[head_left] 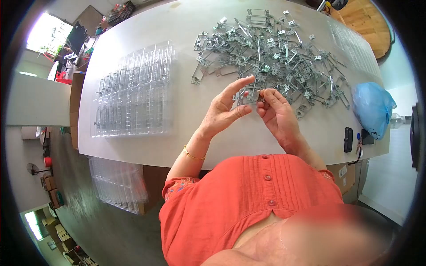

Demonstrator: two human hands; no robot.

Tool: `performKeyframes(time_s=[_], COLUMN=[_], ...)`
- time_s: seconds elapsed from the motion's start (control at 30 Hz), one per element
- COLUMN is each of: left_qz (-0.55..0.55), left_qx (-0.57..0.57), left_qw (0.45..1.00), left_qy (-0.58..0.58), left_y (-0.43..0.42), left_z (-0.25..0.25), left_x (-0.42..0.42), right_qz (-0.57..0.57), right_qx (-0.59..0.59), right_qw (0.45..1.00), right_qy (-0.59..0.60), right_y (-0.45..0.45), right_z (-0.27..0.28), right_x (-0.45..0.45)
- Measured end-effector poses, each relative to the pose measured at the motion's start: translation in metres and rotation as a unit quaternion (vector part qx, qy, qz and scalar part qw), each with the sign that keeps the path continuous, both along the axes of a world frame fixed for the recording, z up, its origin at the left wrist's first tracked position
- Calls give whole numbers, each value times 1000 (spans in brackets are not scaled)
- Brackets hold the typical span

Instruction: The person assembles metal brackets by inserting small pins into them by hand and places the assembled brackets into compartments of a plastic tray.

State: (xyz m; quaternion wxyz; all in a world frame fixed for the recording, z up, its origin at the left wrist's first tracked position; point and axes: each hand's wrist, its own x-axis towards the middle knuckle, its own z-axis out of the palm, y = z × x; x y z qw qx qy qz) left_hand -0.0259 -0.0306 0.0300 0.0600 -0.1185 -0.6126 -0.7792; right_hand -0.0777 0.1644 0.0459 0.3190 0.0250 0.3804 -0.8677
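Observation:
In front of my chest, my right hand (278,113) pinches a small silvery metal bracket (249,95) at its right end, thumb and fingertips closed on it. My left hand (224,108) is around the bracket's left side, its thumb and index finger spread apart above and below the metal. Whether its other fingers touch the bracket is hidden. Just beyond both hands lies a large loose heap of similar metal brackets (266,53) on the white table (191,137).
Left on the table is a clear plastic compartment tray (133,95) with brackets in its slots. More clear trays (355,46) lie far right. A blue plastic bag (372,108), a black case (348,139) and keys (358,144) are at the right. Clear trays (117,181) stand below the table's left edge.

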Motion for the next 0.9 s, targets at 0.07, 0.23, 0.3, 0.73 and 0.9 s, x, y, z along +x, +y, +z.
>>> performKeyframes(time_s=[0.07,0.23,0.3,0.73,0.9], left_qz=[-22,-11,-8,-6,13], left_qx=[32,76,115,116,58], left_qw=[999,996,993,971,974], left_qy=[-25,44,29,-210,-221], left_y=[-1,2,-1,-5,0], left_z=[0,-12,-14,-12,-12], left_x=[-1,-6,-5,6,11], right_qz=[10,35,63,111,125], right_qx=[-10,-9,39,128,122], right_qw=[1000,999,997,972,971], right_qy=[-4,-21,-38,160,164], right_y=[0,-3,-2,3,-1], right_z=[-1,-7,5,19,18], right_x=[2,3,8,10,8])
